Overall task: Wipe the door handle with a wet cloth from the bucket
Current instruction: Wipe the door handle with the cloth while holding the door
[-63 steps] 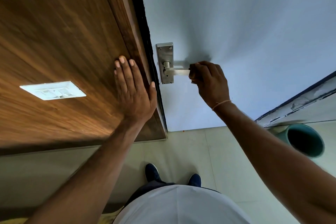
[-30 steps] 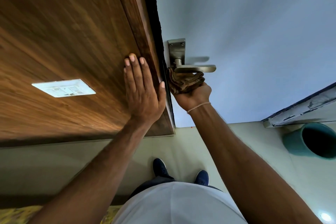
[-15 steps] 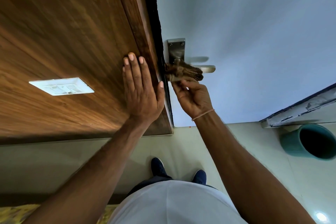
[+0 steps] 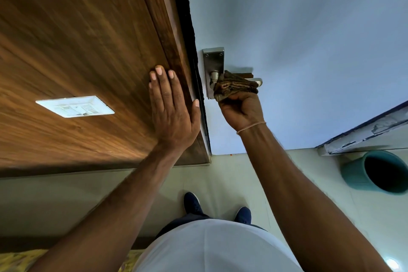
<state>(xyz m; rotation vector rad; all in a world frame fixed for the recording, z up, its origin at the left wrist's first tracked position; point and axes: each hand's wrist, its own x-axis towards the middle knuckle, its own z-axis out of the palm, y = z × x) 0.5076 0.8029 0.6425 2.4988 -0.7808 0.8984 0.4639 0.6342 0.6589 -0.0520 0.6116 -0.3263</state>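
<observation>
The right hand (image 4: pixel 241 109) is clenched on a brown striped cloth (image 4: pixel 236 86) wrapped over the silver metal lever door handle (image 4: pixel 258 82). The left hand (image 4: pixel 173 110) lies flat, fingers spread, on the wooden wall panel (image 4: pixel 84 40). The lever's long axis points right.

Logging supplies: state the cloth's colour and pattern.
Brown cloth with darker stripes, seen in the head view.

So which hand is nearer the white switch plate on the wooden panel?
Left. The left hand lies flat on the wooden panel, just right of the white switch plate. The right hand is farther right, holding a brown cloth against the metal door handle.
</observation>
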